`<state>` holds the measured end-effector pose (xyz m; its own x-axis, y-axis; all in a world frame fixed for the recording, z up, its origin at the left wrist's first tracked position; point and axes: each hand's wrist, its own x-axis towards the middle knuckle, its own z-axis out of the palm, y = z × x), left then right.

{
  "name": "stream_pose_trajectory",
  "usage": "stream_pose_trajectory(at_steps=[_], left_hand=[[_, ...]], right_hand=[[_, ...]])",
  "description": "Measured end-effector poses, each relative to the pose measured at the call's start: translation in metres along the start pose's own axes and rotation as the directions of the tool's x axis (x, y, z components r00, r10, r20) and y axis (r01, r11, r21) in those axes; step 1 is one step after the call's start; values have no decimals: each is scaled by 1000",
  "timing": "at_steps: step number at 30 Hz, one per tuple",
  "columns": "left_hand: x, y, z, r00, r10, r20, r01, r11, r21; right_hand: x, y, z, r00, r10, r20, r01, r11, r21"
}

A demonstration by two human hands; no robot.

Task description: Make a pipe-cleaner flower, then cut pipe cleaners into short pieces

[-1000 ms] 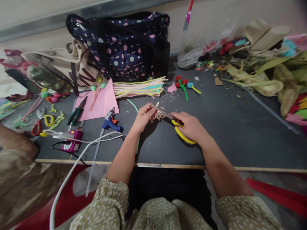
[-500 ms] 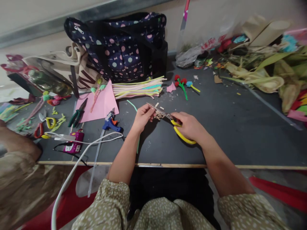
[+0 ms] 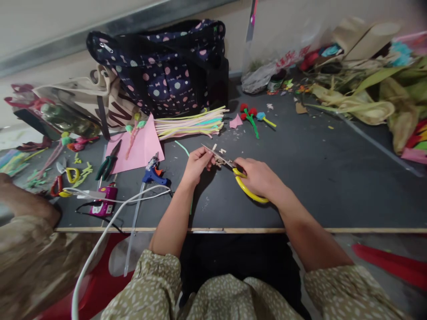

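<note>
Yellow-handled scissors [image 3: 251, 190] are gripped in my right hand [image 3: 258, 175], their blades pointing left to the fingertips of my left hand. The fingers of my left hand [image 3: 197, 165] are pinched by the blade tips; a thin pale green strip [image 3: 182, 146] runs out behind that hand and shows again below the wrist. What exactly lies between those fingertips is too small to tell. Small beige cut pieces [image 3: 219, 162] lie on the dark table [image 3: 316, 186] beneath the blades.
Pastel fuzzy stems [image 3: 190, 123] and a polka-dot bag [image 3: 167, 75] stand beyond my hands. To the left are pink paper [image 3: 140, 149], a blue glue gun [image 3: 154, 174], green pliers [image 3: 107, 164], a white cable [image 3: 110, 222] and another person's arm [image 3: 30, 202]. Dry husks [image 3: 373, 106] lie right.
My right hand and the scissors have shifted slightly left, closer to my left hand. The whole view has moved a little. Both hands keep their grip.
</note>
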<state>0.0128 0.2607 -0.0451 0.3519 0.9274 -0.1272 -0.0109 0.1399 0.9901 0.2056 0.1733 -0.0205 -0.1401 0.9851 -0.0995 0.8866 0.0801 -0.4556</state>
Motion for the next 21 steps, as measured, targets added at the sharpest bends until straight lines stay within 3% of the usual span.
stream_pose_trajectory(at_steps=[21], left_hand=[[3,-1,0,986,-152,-64,151,988,-13]], right_hand=[[10,-9,14,994,95,45,-93,995,-42]])
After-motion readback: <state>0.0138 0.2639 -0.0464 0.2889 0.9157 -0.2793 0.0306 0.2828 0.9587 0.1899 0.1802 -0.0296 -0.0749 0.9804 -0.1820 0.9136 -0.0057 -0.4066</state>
